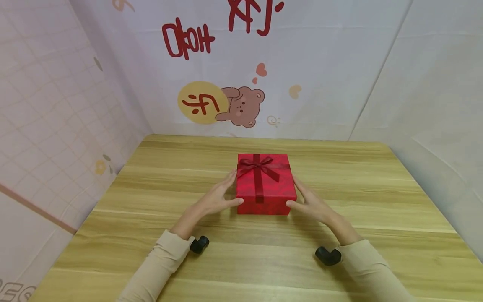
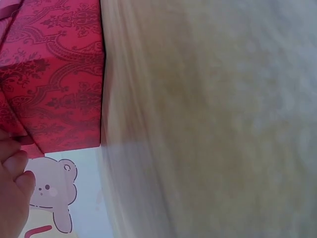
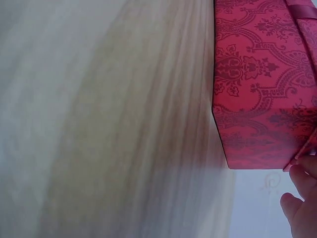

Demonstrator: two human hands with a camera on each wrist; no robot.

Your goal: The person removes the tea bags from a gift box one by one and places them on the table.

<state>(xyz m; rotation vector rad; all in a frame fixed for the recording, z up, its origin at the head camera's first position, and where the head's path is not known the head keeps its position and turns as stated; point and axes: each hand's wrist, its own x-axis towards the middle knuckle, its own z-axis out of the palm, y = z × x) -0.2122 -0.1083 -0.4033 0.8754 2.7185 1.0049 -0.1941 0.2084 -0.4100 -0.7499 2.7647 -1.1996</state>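
Observation:
A red gift box (image 1: 249,180) with a darker damask pattern sits on the wooden table, its lid (image 1: 277,184) on top. Dark red ribbon crosses the lid and is tied in a bow (image 1: 258,165). My left hand (image 1: 215,199) holds the box's left side, thumb at the front near the lid's edge and fingers along the side. On the opposite side my right hand (image 1: 315,205) holds it the same way, thumb by the front right corner. Both wrist views show bent fingers (image 2: 15,163) at the lid's lower edge; the right fingers (image 3: 302,181) are partly out of frame.
The wood-grain table (image 1: 151,180) stretches around the box. Behind it hangs a white backdrop (image 1: 320,50) printed with a bear, hearts and red characters. Pale cloth walls (image 1: 49,96) stand on both sides. Black devices (image 1: 328,256) are worn at both wrists.

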